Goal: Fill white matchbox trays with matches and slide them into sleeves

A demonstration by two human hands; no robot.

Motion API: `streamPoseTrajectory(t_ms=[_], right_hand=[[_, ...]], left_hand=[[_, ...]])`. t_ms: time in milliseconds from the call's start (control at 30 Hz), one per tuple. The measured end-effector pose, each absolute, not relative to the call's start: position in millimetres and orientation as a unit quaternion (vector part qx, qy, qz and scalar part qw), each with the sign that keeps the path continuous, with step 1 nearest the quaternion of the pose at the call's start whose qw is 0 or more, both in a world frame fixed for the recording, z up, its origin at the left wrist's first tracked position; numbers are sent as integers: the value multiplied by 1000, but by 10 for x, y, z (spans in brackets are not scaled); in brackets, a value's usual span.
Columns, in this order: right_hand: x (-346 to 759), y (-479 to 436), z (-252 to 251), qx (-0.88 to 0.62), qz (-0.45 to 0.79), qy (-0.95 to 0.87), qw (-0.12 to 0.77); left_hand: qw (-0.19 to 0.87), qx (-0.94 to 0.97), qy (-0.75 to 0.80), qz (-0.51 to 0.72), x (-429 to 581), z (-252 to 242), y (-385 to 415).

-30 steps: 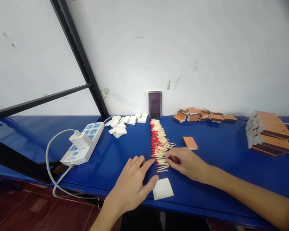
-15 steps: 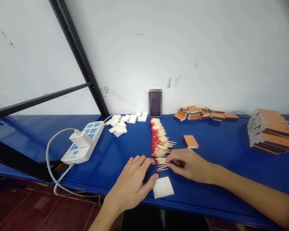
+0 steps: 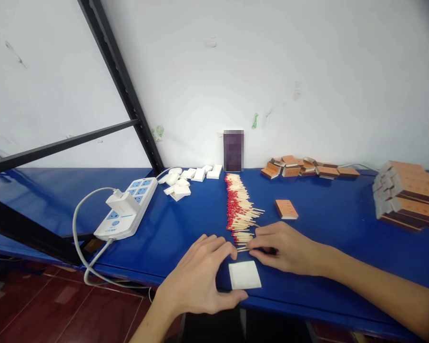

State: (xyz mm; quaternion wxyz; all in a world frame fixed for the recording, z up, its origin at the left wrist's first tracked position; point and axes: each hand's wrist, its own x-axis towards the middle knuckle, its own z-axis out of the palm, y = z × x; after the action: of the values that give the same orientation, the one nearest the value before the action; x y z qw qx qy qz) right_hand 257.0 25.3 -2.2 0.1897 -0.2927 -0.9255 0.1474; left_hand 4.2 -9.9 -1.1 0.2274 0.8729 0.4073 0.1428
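Holding the right hand (image 3: pixel 280 247), fingers nearly together, cannot tell if gripping, at the nearest matchsticks (image 3: pixel 243 238) on the desk (image 3: pixel 329 214), and the left hand (image 3: pixel 200 274), fingers apart, beside the white tray (image 3: pixel 245 275). Could scatter matchsticks by dragging knuckles sideways, or tip the tray by pressing its rim.

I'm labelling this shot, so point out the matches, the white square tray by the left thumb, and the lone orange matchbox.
Matches (image 3: pixel 239 207): head view, middle of the pile.
White square tray (image 3: pixel 244 275): head view, its flat face.
Lone orange matchbox (image 3: pixel 286 208): head view, its top face.
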Motion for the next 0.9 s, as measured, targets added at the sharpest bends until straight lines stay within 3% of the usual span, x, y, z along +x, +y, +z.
streamPoseTrajectory(t_ms=[900], right_hand=[[2559,226,14,-319,168,-913,192]], left_hand=[[215,878,403,141,44,5,-92]])
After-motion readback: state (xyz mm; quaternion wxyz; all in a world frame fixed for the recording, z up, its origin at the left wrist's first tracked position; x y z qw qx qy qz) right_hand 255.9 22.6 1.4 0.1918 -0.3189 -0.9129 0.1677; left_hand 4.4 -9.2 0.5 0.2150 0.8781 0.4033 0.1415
